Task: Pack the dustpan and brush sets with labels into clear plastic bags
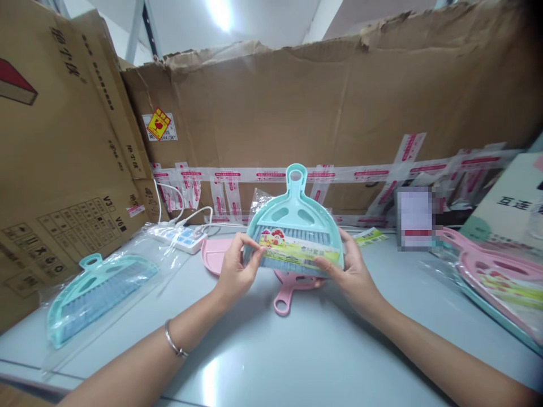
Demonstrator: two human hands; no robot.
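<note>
Closest to the camera, the left forearm, with a silver bangle at the wrist, slants up from the lower left, while the right forearm angles in from the lower right. Between the two grips, a teal dustpan-and-brush set is held up off the worktop, its handle pointing upward. The left grip pinches the left end of a printed card between thumb and forefinger. The right grip clasps the set's right edge, thumb pressed on the card's front, fingers wrapped behind. Both wrists bend inward, palms turned towards each other.

Judging by this, the step in hand is settling the card across the bristles; the next move seems to call for keeping it flat while the right grip steadies the pan.

Below and between the grips, a pink handle lies on the worktop; a pink pan sits just behind the left grip. Well left of it lies a bagged teal set; well right of the right grip, a pink set.
</note>
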